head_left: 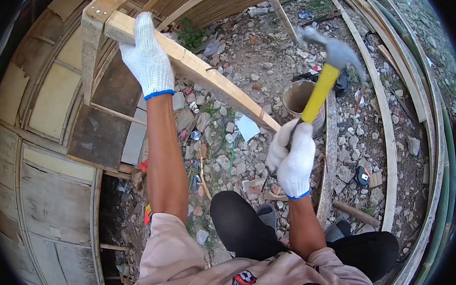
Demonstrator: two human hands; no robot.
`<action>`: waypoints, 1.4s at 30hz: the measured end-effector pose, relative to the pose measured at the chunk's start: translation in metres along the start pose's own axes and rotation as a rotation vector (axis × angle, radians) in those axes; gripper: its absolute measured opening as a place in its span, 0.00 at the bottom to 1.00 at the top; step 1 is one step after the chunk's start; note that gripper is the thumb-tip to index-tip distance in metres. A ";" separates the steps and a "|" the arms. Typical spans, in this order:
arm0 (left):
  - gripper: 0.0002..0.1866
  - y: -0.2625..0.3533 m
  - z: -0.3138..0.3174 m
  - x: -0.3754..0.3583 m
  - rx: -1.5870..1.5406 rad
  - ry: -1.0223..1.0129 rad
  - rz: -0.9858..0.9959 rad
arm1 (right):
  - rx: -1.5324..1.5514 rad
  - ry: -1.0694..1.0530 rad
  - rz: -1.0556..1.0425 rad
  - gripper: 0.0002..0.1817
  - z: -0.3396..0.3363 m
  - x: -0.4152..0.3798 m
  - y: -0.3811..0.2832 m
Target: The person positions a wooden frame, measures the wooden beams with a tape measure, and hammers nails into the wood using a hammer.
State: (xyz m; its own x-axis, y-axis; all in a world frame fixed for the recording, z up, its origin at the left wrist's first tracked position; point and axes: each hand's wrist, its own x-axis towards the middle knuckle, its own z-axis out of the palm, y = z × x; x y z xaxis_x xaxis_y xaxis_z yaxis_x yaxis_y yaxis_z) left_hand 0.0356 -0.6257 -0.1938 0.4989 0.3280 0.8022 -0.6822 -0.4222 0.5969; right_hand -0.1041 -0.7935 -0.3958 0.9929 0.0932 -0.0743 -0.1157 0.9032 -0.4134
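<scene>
My left hand (148,64), in a white knit glove with blue cuff, grips a squared wooden beam (197,66) near its far left end. The beam slants down to the right, and a small dark nail (211,68) sticks out of it. In my right hand (294,156), gloved the same way, is a claw hammer (321,87) with a yellow-and-black handle, its steel head raised to the right of the beam. The beam's near end reaches close to my right glove. Some fingers of my left hand are hidden behind the wood.
An upright wooden frame (91,51) meets the beam's far end. Plywood panels (56,195) stand at left. Behind my right hand is a bucket (298,94). A tape measure (362,176) lies on the rubble at right, near long planks (380,107) and bamboo poles (446,202).
</scene>
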 end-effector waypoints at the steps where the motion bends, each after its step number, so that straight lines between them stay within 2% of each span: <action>1: 0.32 0.004 -0.004 -0.008 0.011 -0.003 -0.057 | 0.107 0.008 -0.202 0.30 0.006 -0.002 -0.020; 2: 0.33 0.006 0.002 -0.005 -0.011 -0.015 -0.085 | 0.262 -0.043 -0.355 0.34 0.000 -0.002 -0.030; 3: 0.33 0.003 0.004 -0.001 -0.016 -0.014 -0.081 | 0.261 -0.046 -0.359 0.34 0.004 -0.001 -0.024; 5: 0.33 -0.006 0.003 0.004 0.029 -0.041 0.008 | 0.535 -0.112 -0.557 0.32 0.016 0.000 0.016; 6: 0.33 -0.005 0.003 0.002 0.026 -0.038 0.007 | -0.059 -0.004 -0.139 0.25 0.002 -0.006 0.057; 7: 0.32 -0.005 0.006 0.002 0.030 -0.016 0.011 | -0.735 -0.194 -0.201 0.21 0.003 0.004 0.067; 8: 0.32 -0.005 0.007 0.002 0.039 0.002 0.012 | -0.847 -0.222 -0.432 0.21 -0.004 0.005 0.068; 10: 0.31 0.000 0.010 0.008 0.008 0.030 0.087 | -0.313 -0.114 0.066 0.21 -0.009 0.002 0.049; 11: 0.31 0.005 0.005 0.000 0.047 0.022 0.033 | -0.080 -0.037 0.110 0.22 -0.002 -0.002 0.029; 12: 0.31 0.007 -0.001 -0.008 0.074 0.018 -0.025 | -0.045 -0.060 -0.031 0.25 0.003 -0.006 0.013; 13: 0.32 0.007 -0.003 -0.007 0.070 -0.020 0.003 | 0.070 -0.003 -0.037 0.29 0.000 -0.002 0.003; 16: 0.31 -0.003 -0.014 -0.028 0.087 -0.109 0.059 | 0.122 0.041 -0.158 0.31 -0.003 0.002 -0.019; 17: 0.32 -0.015 -0.019 -0.042 0.146 -0.087 0.032 | 0.147 0.084 -0.125 0.31 -0.003 0.002 -0.019; 18: 0.33 -0.023 -0.022 -0.056 -0.044 -0.077 -0.108 | 0.168 0.127 -0.093 0.31 -0.003 0.001 -0.018; 19: 0.31 -0.032 -0.019 -0.076 -0.187 -0.060 -0.101 | 0.173 0.160 -0.057 0.31 -0.005 0.002 -0.014; 21: 0.31 -0.044 -0.028 -0.120 -0.340 -0.139 -0.245 | 0.089 0.101 -0.066 0.31 -0.016 0.006 0.000; 22: 0.32 -0.051 -0.029 -0.139 -0.326 -0.127 -0.268 | 0.064 0.100 -0.046 0.31 -0.018 0.006 0.005; 24: 0.34 -0.061 -0.026 -0.160 -0.235 -0.104 -0.172 | 0.004 0.136 -0.026 0.31 -0.018 0.006 0.012; 26: 0.32 -0.054 -0.027 -0.165 -0.215 -0.062 -0.197 | -0.030 0.190 0.026 0.31 -0.020 0.009 0.018; 28: 0.29 -0.046 -0.029 -0.167 -0.188 -0.020 -0.237 | -0.092 0.157 0.022 0.30 -0.025 0.009 0.023; 30: 0.29 -0.046 -0.031 -0.164 -0.137 -0.088 -0.261 | -0.136 0.178 0.004 0.30 -0.023 0.013 0.027; 31: 0.28 -0.052 -0.028 -0.166 -0.246 -0.050 -0.334 | -0.139 0.223 0.017 0.30 -0.020 0.015 0.030; 34: 0.27 -0.067 -0.024 -0.168 -0.178 -0.101 -0.327 | -0.230 0.214 0.012 0.30 -0.028 0.020 0.036; 42: 0.25 -0.076 -0.027 -0.165 -0.431 -0.069 -0.381 | -0.452 0.233 -0.044 0.28 -0.028 0.030 0.039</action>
State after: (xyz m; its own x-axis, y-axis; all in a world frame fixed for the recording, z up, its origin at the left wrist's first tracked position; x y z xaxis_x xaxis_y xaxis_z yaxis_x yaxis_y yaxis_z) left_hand -0.0099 -0.6248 -0.3719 0.7762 0.3272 0.5390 -0.5961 0.1025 0.7963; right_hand -0.0801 -0.7670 -0.4398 0.9702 -0.0837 -0.2273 -0.1259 0.6275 -0.7684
